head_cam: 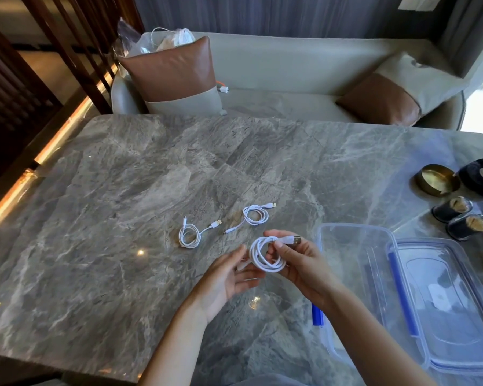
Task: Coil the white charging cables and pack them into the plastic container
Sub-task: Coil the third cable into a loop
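My right hand [299,263] pinches a coiled white charging cable [264,256] near its USB plug, holding it above the marble table [109,218]. My left hand [226,277] is open, palm up, just left of the coil, fingertips close to it. Two more white coiled cables lie on the table: one cable [191,234] to the left and another cable [255,215] behind my hands. The clear plastic container [354,246] stands open to the right of my right hand, with blue clips. Its lid [452,307] leans on the container's right side.
A brass dish [437,179], a dark cup [478,178] and two small dark jars [462,218] stand at the table's right edge. Behind the table is a grey sofa [290,76] with brown cushions, a plastic bag [156,40] of cables and a white plug [223,90].
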